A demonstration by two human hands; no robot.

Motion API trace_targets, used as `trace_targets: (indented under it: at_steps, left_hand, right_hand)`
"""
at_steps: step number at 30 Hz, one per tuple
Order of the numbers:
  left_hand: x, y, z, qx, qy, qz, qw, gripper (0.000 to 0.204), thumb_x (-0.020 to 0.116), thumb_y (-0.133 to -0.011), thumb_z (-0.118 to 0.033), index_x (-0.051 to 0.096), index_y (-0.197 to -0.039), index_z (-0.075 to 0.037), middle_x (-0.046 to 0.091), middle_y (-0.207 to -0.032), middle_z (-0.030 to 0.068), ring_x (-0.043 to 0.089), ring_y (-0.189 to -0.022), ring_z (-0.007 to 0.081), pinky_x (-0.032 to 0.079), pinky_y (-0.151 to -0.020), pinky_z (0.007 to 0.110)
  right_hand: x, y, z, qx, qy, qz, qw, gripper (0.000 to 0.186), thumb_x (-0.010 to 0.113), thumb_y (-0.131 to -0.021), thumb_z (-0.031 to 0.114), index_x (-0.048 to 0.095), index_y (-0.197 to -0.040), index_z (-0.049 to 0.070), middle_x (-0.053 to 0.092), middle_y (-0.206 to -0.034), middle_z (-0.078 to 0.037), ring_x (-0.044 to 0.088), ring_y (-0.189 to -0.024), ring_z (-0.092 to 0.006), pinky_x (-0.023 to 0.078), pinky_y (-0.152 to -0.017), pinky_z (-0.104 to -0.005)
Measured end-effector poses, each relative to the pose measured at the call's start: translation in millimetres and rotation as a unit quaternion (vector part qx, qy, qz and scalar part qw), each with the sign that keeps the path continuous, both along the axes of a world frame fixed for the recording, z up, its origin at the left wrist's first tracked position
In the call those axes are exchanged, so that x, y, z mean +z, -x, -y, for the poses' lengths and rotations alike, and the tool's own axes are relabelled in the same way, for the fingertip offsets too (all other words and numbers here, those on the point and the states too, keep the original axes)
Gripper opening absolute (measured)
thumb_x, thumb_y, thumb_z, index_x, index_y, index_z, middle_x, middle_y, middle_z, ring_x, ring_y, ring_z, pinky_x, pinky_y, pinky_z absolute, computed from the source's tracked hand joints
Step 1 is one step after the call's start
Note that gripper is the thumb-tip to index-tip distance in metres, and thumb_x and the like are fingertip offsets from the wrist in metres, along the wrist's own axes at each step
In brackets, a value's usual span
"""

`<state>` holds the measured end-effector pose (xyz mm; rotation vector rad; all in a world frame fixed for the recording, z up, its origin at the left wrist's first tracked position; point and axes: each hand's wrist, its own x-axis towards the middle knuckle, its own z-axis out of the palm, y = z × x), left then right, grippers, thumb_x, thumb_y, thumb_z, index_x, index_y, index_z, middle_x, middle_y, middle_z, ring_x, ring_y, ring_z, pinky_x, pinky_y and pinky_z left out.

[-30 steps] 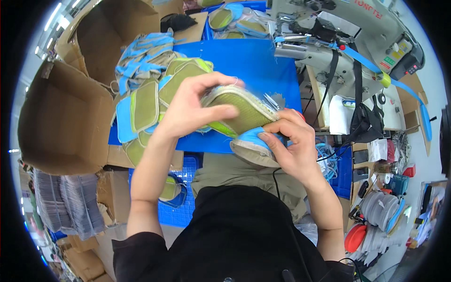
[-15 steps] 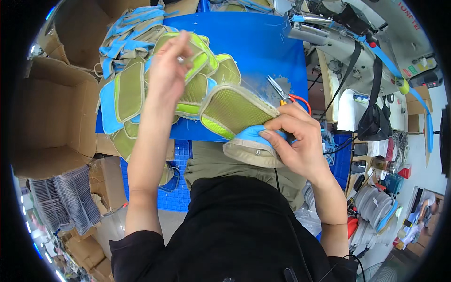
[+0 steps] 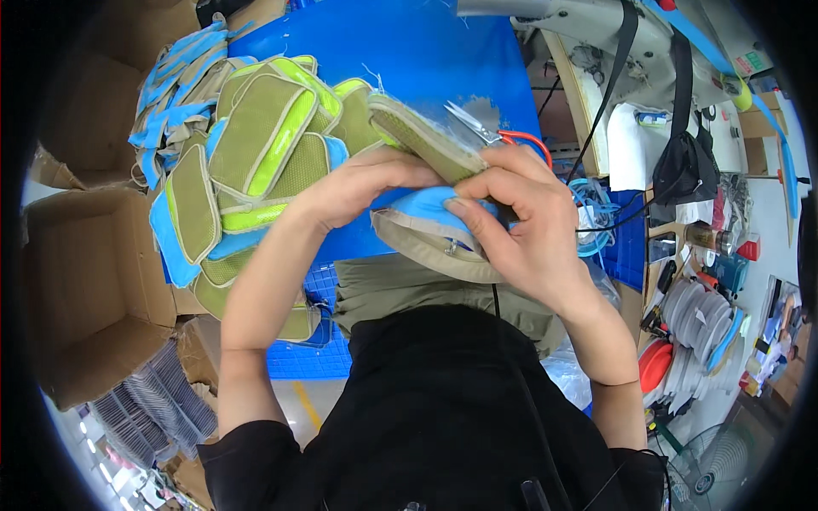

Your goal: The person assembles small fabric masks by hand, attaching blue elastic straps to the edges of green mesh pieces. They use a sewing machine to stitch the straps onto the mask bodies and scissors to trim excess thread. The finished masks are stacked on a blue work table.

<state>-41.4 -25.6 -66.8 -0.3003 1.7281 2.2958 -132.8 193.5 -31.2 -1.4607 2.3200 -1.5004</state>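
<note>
My right hand (image 3: 520, 221) pinches a sewn pouch with a blue fabric part (image 3: 429, 202), a beige band (image 3: 407, 247) and an olive mesh panel (image 3: 426, 140) that stands tilted above them. My left hand (image 3: 366, 183) has its fingers closed at the lower left of that panel, their tips partly hidden by it. Scissors with orange-red handles (image 3: 520, 139) lie just behind the pouch on the blue work surface (image 3: 375, 38). Left of my hands is a pile of olive, lime and blue pieces (image 3: 262, 132).
Blue-and-beige straps (image 3: 170, 94) lie at back left, beside cardboard boxes (image 3: 94, 255). A sewing machine (image 3: 630, 77) with hanging black straps stands at back right. Stacked grey sheets (image 3: 153, 400) are lower left; spools (image 3: 686, 328) and small tools fill the right side.
My left hand first left the pouch, rising toward the pile, and is now back at the panel. The panel has tilted more upright. The whole view has shifted somewhat.
</note>
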Motion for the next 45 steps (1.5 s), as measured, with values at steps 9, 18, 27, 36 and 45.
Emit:
trace_targets:
  at_steps: [9,18,27,36,45]
  left_hand:
    - [68,6,7,-0.056,0.254,0.002,0.966,0.018,0.082,-0.082,-0.016,0.071,-0.089,-0.002,0.063,-0.077,-0.0028,0.054,-0.073,0.0045,0.041,-0.064,0.024]
    - [133,17,-13,-0.089,0.571,-0.371,0.727,0.013,0.083,-0.072,-0.007,0.074,-0.079,-0.001,0.069,-0.113,0.0138,0.063,-0.085,0.0189,0.049,-0.075,0.03]
    - [136,19,-14,-0.132,0.547,-0.247,0.789,0.013,0.076,-0.081,-0.002,0.064,-0.081,0.003,0.072,-0.098,0.0142,0.067,-0.085,0.0251,0.051,-0.077,0.033]
    - [105,-8,-21,0.004,0.464,-0.217,0.859,0.019,0.079,-0.081,-0.001,0.061,-0.076,0.0,0.071,-0.091,0.0149,0.069,-0.083,0.0194,0.051,-0.072,0.03]
    - [96,-21,-21,0.057,0.429,-0.241,0.869,0.021,0.08,-0.08,0.001,0.06,-0.075,-0.002,0.072,-0.09,0.0136,0.066,-0.08,0.0159,0.05,-0.07,0.028]
  right_hand:
    - [0,1,-16,-0.012,0.0,0.041,0.999,0.013,0.08,-0.077,0.009,0.072,-0.085,0.003,0.069,-0.095,-0.013,0.064,-0.086,-0.0329,0.05,-0.071,-0.0408]
    - [10,0,-18,0.011,0.026,0.063,0.998,0.012,0.079,-0.077,0.009,0.07,-0.082,0.003,0.069,-0.093,-0.012,0.065,-0.086,-0.0333,0.05,-0.072,-0.0408]
    - [13,-3,-17,0.016,0.041,0.063,0.997,0.01,0.078,-0.079,0.011,0.07,-0.082,0.005,0.069,-0.094,-0.01,0.065,-0.088,-0.032,0.05,-0.072,-0.0407]
    - [2,-9,-23,-0.014,0.131,0.1,0.986,0.014,0.082,-0.077,0.007,0.068,-0.079,0.004,0.069,-0.097,-0.009,0.066,-0.083,-0.0267,0.051,-0.07,-0.0362]
    - [1,-10,-19,0.002,0.148,0.099,0.984,0.016,0.08,-0.076,0.005,0.064,-0.076,0.003,0.068,-0.092,-0.01,0.065,-0.08,-0.0246,0.049,-0.066,-0.0337]
